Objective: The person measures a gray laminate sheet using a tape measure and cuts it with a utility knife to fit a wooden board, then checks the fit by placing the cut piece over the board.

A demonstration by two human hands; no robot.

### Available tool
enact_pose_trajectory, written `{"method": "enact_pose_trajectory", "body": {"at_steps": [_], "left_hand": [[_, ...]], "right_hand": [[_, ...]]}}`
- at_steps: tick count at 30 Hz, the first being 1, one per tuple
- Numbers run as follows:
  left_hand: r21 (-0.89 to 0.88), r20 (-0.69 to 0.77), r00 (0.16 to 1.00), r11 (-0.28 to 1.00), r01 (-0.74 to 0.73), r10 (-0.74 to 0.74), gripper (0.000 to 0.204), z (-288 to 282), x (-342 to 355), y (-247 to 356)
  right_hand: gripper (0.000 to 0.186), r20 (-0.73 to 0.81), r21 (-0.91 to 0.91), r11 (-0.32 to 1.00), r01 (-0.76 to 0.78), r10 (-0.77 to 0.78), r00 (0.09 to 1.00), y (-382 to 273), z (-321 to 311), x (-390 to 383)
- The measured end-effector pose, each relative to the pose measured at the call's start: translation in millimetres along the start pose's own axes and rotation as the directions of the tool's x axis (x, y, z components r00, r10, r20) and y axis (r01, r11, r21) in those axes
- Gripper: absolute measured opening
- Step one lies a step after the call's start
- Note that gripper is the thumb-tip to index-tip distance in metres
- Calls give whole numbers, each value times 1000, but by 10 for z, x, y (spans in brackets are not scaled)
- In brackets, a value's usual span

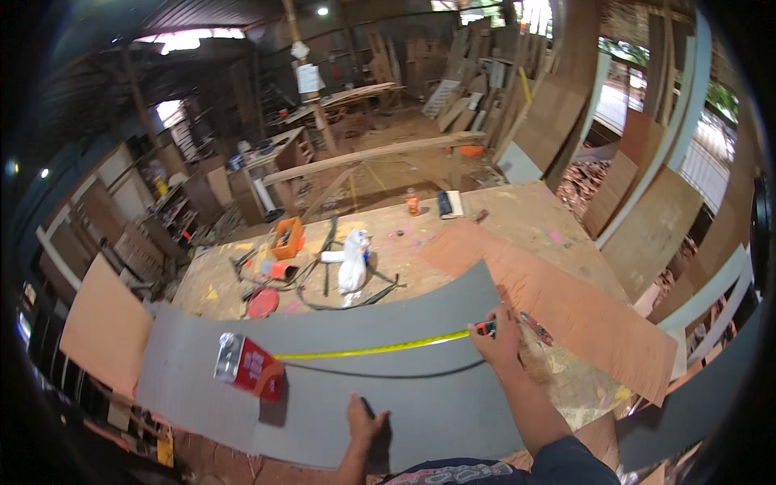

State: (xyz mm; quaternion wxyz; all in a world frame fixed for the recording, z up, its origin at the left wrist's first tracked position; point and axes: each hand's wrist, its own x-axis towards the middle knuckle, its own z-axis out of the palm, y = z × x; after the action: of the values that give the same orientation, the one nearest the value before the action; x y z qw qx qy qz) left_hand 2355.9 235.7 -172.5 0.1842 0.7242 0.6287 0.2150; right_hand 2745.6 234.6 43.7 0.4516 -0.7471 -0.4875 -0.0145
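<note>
A large grey sheet (323,412) lies across the near side of the workbench. My right hand (499,343) grips a tape measure (485,328) near the sheet's right end. Its yellow blade (372,347) stretches left above the sheet, casting a curved shadow, as far as a red and silver tin (252,368). The blade's far end is hidden at the tin, which stands on the sheet. Over the sheet's near edge, my left hand (365,424) is closed around a small dark object (367,407) too unclear to name.
Behind the sheet are a white plastic bag (353,263), black cable (356,307), an orange box (286,238), a red round lid (263,303) and a small bottle (412,202). Pliers (537,327) lie right of my right hand, beside a reddish veneer sheet (558,299). Boards (558,113) lean at right.
</note>
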Motion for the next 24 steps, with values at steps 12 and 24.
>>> {"method": "enact_pose_trajectory", "body": {"at_steps": [12, 24], "left_hand": [[-276, -46, 986, 946, -168, 162, 84, -485, -1185, 242], [-834, -31, 991, 543, -95, 127, 72, -1081, -373, 720]], "right_hand": [[39, -252, 573, 806, -150, 347, 903, 613, -120, -437], [36, 39, 752, 484, -447, 645, 763, -412, 63, -1693]]}}
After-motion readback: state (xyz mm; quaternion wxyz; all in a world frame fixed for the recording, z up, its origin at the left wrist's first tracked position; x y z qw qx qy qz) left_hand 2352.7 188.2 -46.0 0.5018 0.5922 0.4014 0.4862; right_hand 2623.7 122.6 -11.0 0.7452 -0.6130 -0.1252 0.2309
